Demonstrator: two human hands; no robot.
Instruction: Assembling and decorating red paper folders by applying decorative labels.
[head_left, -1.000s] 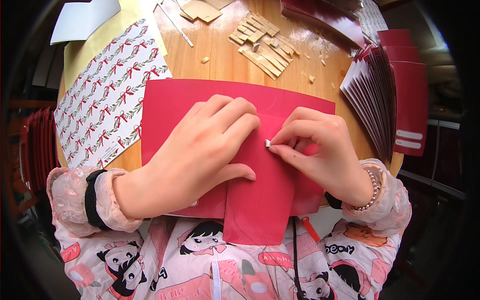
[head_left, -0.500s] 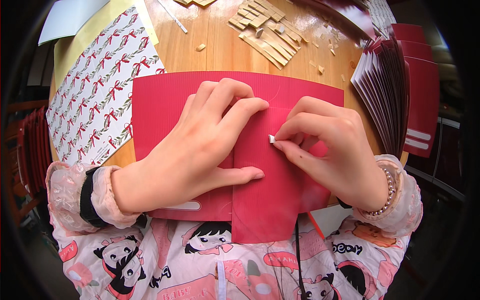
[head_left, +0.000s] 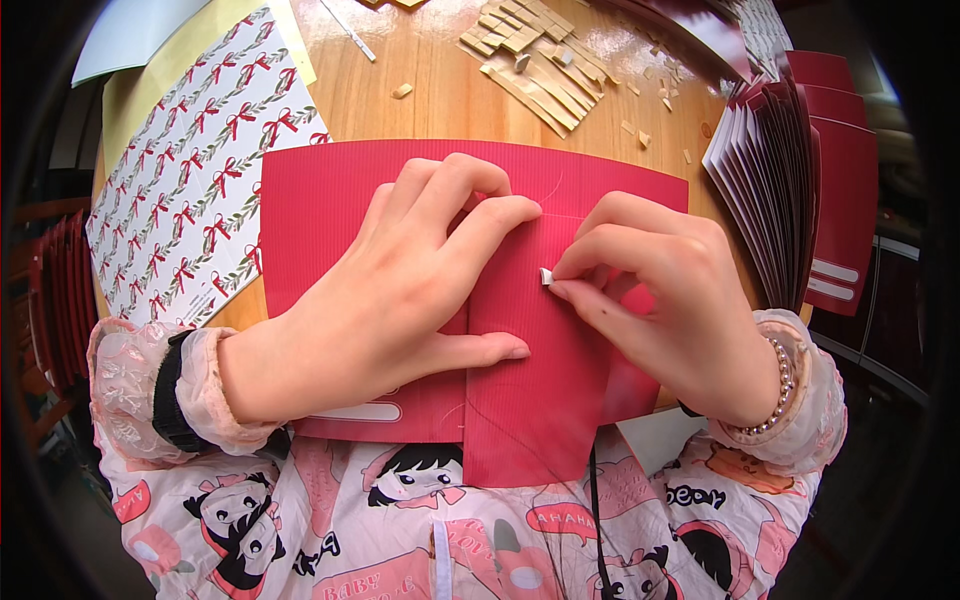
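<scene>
A red ribbed card sheet (head_left: 330,190) lies across the table edge and my lap, with a red flap (head_left: 530,420) folded over its middle. My left hand (head_left: 390,280) rests on the sheet and flap, thumb and fingers apart, holding nothing. Between the thumb and fingertips of my right hand (head_left: 660,290) is a small curled white strip (head_left: 546,277), which is just above or touching the flap; I cannot tell which. The other fingers of that hand curl in behind. A thin pale line crosses the red surface near my left fingertips.
A wooden table (head_left: 400,130) carries patterned paper with red bows (head_left: 200,190) at left. Cut tan strips (head_left: 540,70) and small scraps lie at the far side. A fanned stack of folded dark red cards (head_left: 765,190) stands at right, beside more red sheets (head_left: 845,210).
</scene>
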